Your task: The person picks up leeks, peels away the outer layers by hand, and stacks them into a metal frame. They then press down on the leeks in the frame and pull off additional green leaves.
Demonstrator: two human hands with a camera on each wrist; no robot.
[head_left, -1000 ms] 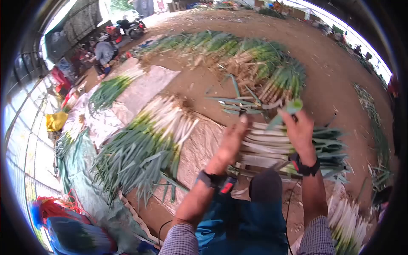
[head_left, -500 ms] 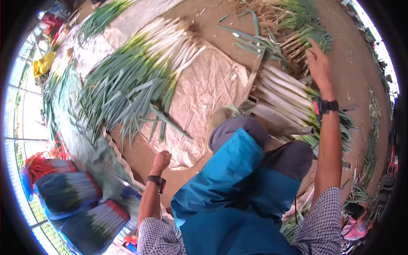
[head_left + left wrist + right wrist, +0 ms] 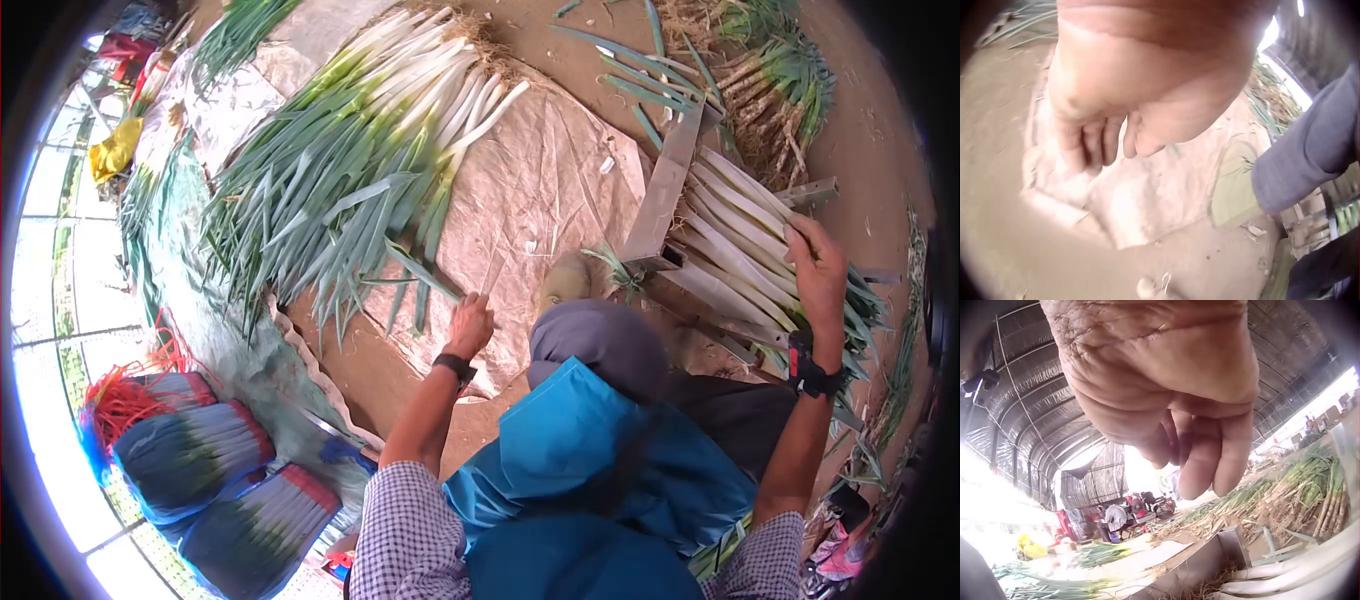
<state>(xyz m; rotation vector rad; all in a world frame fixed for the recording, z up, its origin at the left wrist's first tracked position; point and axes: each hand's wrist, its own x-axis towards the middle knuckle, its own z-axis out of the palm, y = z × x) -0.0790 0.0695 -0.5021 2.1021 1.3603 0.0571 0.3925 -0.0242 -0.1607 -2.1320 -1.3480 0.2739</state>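
My left hand (image 3: 470, 325) hangs over the pale sheet (image 3: 560, 170), beside the leaf tips of a large leek pile (image 3: 330, 190). In the left wrist view the fingers of that hand (image 3: 1147, 81) droop loosely with nothing seen between them. My right hand (image 3: 820, 275) is over the bundle of leeks (image 3: 735, 230) lying in a metal frame (image 3: 665, 195); whether it touches them cannot be told. Its fingers bend loosely in the right wrist view, where the hand (image 3: 1172, 394) shows nothing held and the white stalks (image 3: 1285, 575) lie below.
Bound leek bundles in blue wrapping (image 3: 195, 450) lie at the lower left, near red strings (image 3: 125, 405). Loose leaves (image 3: 640, 75) and rooty leeks (image 3: 770, 95) are beyond the frame. My boot (image 3: 566, 280) rests on the sheet's near side.
Both hands were over the framed leeks at first, the right with a green piece. The left has moved away to the sheet; the right swung out and came back empty over the leeks.
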